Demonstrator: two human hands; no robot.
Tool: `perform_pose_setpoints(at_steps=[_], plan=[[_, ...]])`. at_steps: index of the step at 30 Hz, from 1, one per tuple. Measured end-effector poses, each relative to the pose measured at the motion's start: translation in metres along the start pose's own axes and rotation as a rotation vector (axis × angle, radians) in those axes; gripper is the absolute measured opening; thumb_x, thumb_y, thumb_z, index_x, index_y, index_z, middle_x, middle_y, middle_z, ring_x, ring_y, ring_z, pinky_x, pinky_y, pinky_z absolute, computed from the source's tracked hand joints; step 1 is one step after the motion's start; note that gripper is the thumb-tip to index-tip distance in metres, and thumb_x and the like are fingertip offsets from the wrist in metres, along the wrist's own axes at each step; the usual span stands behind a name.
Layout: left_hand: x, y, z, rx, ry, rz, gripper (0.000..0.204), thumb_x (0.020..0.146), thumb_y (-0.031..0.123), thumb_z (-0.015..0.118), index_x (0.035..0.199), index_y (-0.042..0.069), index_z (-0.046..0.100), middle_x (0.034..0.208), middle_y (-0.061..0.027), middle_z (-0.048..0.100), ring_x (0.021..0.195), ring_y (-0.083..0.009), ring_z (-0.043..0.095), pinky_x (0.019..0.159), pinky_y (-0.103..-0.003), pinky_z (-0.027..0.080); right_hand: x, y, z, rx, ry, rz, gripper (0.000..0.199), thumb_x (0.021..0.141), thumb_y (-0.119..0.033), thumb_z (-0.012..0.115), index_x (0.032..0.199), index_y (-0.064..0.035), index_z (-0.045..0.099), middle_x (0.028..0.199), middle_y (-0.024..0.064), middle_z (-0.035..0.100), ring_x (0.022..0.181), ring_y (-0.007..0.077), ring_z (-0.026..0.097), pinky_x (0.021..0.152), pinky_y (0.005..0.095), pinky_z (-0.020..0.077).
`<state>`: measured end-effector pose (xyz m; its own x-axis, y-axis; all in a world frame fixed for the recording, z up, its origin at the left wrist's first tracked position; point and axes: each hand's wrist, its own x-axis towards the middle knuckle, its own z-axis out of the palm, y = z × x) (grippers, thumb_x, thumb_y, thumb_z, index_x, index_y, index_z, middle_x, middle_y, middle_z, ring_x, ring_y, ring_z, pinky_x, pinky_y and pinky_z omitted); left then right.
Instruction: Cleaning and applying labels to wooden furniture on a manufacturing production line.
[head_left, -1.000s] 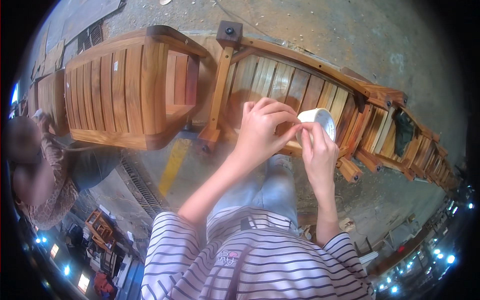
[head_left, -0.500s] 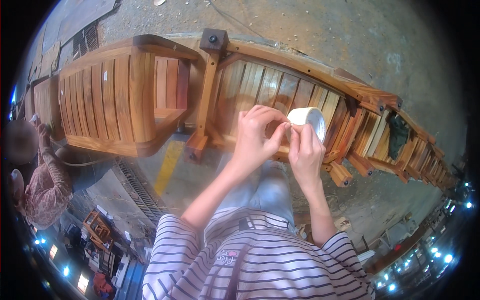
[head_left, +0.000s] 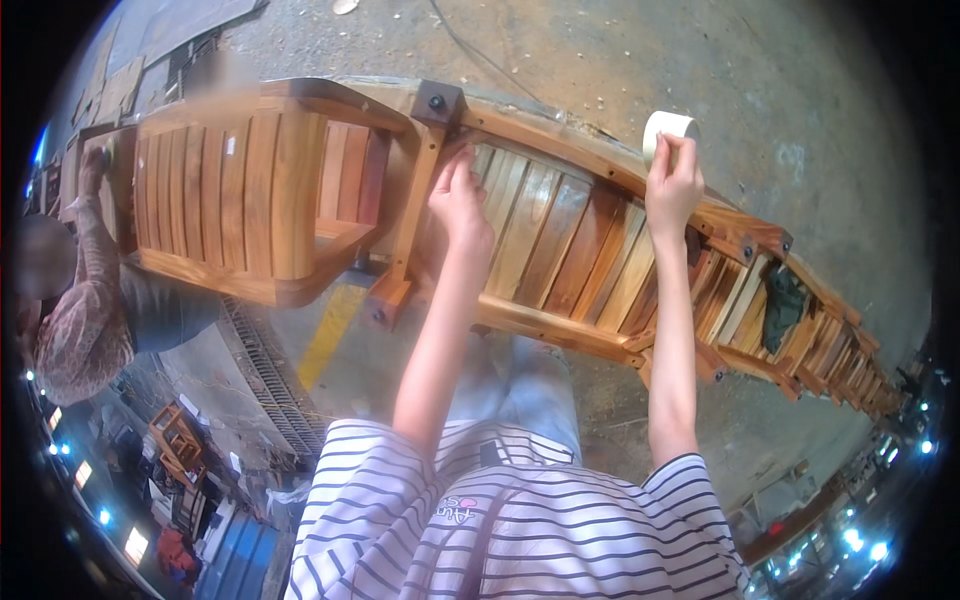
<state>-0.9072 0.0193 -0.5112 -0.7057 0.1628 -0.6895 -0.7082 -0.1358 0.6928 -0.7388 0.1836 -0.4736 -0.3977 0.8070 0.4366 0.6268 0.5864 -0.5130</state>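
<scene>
My right hand grips a roll of pale masking tape between thumb and fingers, held above the far rail of a slatted wooden furniture piece. Over the left end of that piece, near its end rail and corner block, my left hand is closed in a pinch. What its fingertips hold is too small to make out. Both arms are stretched forward, hands well apart. No strip of tape can be seen clearly between them.
A slatted wooden chair adjoins on the left, with a co-worker beside it. Similar wooden pieces run off to the right, a dark green cloth on one. A floor grate lies below left.
My hands were together at the tape roll and have moved apart. The left went forward and left to the end rail; the right carried the roll forward and right. The co-worker's arm moved forward.
</scene>
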Motion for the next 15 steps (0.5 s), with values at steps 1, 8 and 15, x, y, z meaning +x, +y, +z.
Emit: perform_pose_setpoints(at_steps=[1, 8, 15], plan=[[-0.001, 0.0, 0.008, -0.039, 0.052, -0.034, 0.021, 0.083, 0.014, 0.073, 0.102, 0.004, 0.072, 0.073, 0.0057, 0.054, 0.059, -0.003, 0.042, 0.049, -0.02, 0.029, 0.008, 0.01, 0.009, -0.018, -0.017, 0.017, 0.011, 0.096, -0.015, 0.058, 0.092, -0.0046, 0.059, 0.084, 0.0135, 0.068, 0.074, 0.0319, 0.067, 0.061, 0.0391, 0.0516], [0.033, -0.011, -0.009, 0.07, 0.188, 0.128, 0.009, 0.085, 0.011, 0.061, 0.091, 0.008, 0.067, 0.072, 0.0042, 0.055, 0.059, -0.0049, 0.045, 0.05, -0.023, 0.035, -0.004, 0.031, 0.034, 0.028, -0.215, 0.191, 0.016, 0.097, -0.018, 0.053, 0.101, -0.0038, 0.059, 0.093, 0.017, 0.069, 0.084, 0.0375, 0.067, 0.069, 0.0457, 0.0512], [-0.013, -0.01, -0.009, 0.294, 0.53, 0.199, 0.02, 0.079, 0.016, 0.07, 0.094, 0.006, 0.077, 0.09, -0.0107, 0.075, 0.086, -0.0205, 0.068, 0.083, -0.037, 0.05, -0.023, 0.019, -0.003, 0.073, -0.314, 0.247, 0.019, 0.097, -0.019, 0.052, 0.106, -0.004, 0.06, 0.099, 0.02, 0.068, 0.093, 0.0377, 0.065, 0.077, 0.045, 0.0491]])
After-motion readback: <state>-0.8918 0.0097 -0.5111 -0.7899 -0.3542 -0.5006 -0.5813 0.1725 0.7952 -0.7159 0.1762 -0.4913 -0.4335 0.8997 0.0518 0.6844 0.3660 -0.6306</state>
